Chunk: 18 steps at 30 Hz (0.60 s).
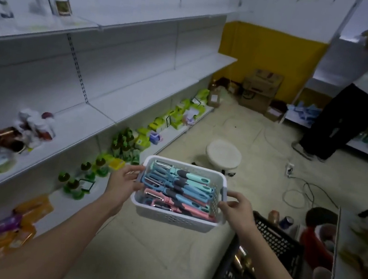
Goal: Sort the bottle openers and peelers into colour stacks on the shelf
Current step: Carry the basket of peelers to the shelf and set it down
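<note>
I carry a white perforated basket [173,219] in the air in front of me, over the floor. My left hand [123,184] grips its left end and my right hand [236,208] grips its right end. Inside lie several peelers and bottle openers with dark grips: mint ones [196,179] at the far side, blue ones [185,191] in the middle, pink ones [182,207] nearest me. The white shelf [101,112] runs along my left.
The shelves on the left hold green bottles [73,183], orange packets [9,228] and mixed goods. A round white stool [223,156] stands ahead on the floor. A black crate [261,268] sits at my right. Another person [360,103] stands at the far right shelf. Cables lie on the floor.
</note>
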Motion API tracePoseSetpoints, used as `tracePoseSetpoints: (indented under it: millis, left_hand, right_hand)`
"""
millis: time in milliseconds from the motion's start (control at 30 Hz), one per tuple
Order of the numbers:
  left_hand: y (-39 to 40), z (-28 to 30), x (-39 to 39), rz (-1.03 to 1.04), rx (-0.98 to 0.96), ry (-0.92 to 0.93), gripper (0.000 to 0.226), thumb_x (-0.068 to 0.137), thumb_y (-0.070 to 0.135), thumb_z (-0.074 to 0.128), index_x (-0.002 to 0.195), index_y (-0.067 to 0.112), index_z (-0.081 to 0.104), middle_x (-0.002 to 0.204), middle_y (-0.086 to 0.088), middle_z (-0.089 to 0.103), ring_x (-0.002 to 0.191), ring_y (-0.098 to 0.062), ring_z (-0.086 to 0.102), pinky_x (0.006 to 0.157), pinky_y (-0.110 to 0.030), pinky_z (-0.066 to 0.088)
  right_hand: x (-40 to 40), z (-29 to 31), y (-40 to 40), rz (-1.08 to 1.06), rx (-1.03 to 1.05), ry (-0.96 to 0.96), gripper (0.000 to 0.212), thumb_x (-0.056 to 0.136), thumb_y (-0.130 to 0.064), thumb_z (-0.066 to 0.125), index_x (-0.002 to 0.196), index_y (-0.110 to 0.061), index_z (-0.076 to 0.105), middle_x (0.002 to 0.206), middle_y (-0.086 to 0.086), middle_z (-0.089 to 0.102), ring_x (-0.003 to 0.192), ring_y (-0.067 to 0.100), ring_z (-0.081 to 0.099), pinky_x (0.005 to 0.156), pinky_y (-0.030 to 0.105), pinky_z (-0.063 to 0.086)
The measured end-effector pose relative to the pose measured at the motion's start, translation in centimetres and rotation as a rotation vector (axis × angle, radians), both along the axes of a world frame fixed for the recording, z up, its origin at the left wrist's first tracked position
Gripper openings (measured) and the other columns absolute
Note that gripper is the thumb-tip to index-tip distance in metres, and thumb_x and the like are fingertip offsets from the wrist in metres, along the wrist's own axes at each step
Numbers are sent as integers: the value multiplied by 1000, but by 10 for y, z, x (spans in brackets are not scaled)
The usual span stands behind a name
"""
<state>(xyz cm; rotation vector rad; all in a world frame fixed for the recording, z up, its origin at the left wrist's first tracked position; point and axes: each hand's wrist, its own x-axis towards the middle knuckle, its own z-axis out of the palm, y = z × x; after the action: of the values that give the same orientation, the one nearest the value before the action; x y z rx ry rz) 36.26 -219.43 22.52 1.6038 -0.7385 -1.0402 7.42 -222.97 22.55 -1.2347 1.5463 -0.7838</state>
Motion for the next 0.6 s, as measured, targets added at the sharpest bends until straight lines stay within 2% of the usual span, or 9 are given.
tracePoseSetpoints:
  millis: [133,200,300,367,467,533,600]
  left_hand:
    - [-80,1,9,14,19,0,45,76,-21,66,111,8,66,100,-4,70,93,-14,66,77,-38,60]
    - [-119,-3,19,22,13,3,45,77,-21,65,112,6,66,102,-6,70,95,-18,68,77,-38,60]
    - [-182,-13,39,49,9,8,45,76,-24,62,109,7,66,100,-6,69,91,-16,67,70,-32,60]
    - [-227,-24,54,79,10,20,47,76,-25,61,104,13,66,100,-8,68,89,-17,66,68,-31,57]
    - [-296,-46,80,115,18,45,47,75,-25,61,95,17,66,102,-8,67,93,-22,65,67,-30,57]
    - [-342,-58,103,107,42,49,45,75,-25,62,96,14,64,100,-5,65,90,-17,62,59,-21,54]
    - [-391,-67,128,106,73,46,44,74,-24,64,94,15,65,105,-8,66,95,-22,63,60,-21,53]
  right_hand:
    - [8,4,-93,63,14,36,23,91,-1,63,95,-24,60,78,-1,69,67,15,70,56,29,57]
    - [19,2,-134,106,14,42,28,92,-2,62,89,-30,60,81,-1,71,71,16,71,60,31,58]
    - [41,-9,-199,147,32,69,25,91,-5,62,88,-30,63,83,2,73,74,20,73,67,39,59]
    - [58,-24,-246,162,56,78,19,91,-5,61,95,-23,67,86,2,73,76,19,72,64,36,60]
    - [91,-46,-320,178,104,104,14,93,-4,60,96,-16,67,84,-2,70,72,12,69,52,22,52]
    - [117,-60,-369,201,142,139,13,93,-7,61,89,-18,66,79,-2,69,68,11,67,50,23,52]
    - [141,-67,-419,201,193,167,13,91,-5,61,83,-12,69,75,7,70,62,17,64,51,33,55]
